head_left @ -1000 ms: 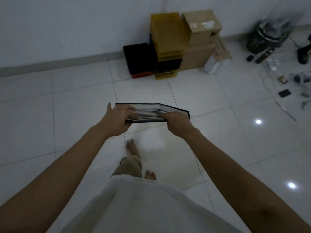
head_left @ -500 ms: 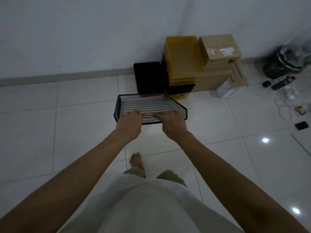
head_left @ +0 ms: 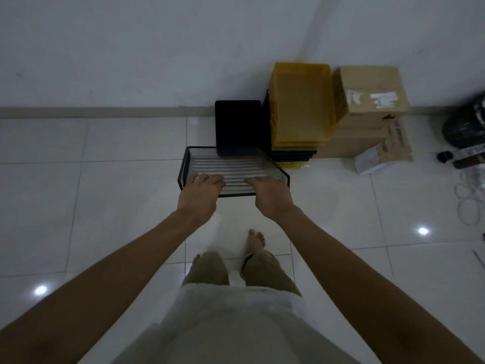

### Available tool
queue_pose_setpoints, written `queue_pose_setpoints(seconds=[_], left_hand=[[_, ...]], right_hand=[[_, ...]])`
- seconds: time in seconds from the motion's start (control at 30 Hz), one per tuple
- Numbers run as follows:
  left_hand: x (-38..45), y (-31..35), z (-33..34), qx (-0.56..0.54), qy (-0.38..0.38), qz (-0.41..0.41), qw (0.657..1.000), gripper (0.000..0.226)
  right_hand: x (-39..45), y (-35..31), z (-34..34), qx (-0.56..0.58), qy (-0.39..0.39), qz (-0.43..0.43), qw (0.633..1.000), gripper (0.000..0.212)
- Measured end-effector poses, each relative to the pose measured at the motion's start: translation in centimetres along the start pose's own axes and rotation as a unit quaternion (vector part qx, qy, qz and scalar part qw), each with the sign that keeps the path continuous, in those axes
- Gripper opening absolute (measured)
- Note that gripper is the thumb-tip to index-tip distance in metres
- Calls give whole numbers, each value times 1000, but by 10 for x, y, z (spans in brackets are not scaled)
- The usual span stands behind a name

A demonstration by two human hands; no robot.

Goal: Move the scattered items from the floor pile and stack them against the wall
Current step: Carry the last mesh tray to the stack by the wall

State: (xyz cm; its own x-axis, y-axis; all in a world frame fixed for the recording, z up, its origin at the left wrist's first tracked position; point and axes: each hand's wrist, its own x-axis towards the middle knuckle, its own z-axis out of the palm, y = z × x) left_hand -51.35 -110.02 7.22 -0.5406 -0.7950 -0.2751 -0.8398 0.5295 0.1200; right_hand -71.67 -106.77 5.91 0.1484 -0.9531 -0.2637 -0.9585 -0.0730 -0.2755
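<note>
Now nearer the wall: wire tray (head_left: 231, 164), gripped by left hand (head_left: 200, 191) and right hand (head_left: 271, 197), reaches black tray (head_left: 237, 126) at 12 o'clock; placement imminent.

white shipping label (head_left: 382, 99) on the upper cardboard box (head_left: 372, 95), its print too small and blurred to read; dark lettering on the leaning carton (head_left: 397, 139), likewise illegible; no readable text, brand or number anywhere
</note>
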Motion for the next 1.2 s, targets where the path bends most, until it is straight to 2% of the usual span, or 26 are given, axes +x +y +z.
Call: queue_pose_setpoints(seconds=[0.13,0.23,0.33,0.5,0.83,1.03,1.2], left_hand=[[41,5,27,-17,15,-48,999,59],[68,5,57,-20,6,-81,996,58],[101,-3,92,0,-3,-79,997,58],[166,-29,171,26,-10,-68,997,61],[299,-79,354,44,197,-33,979,64],[341,-90,423,11,267,-19,964,59],[364,-98,439,-46,260,-27,964,60]], right_hand=[[40,36,25,-22,-3,-1,1000,55],[64,60,59,-5,31,-4,1000,47],[90,83,102,3,66,0,998,41],[151,118,180,-15,69,13,997,46],[273,197,331,-42,149,26,988,51],[312,232,389,-55,194,12,979,52],[329,236,398,-47,156,61,985,59]])
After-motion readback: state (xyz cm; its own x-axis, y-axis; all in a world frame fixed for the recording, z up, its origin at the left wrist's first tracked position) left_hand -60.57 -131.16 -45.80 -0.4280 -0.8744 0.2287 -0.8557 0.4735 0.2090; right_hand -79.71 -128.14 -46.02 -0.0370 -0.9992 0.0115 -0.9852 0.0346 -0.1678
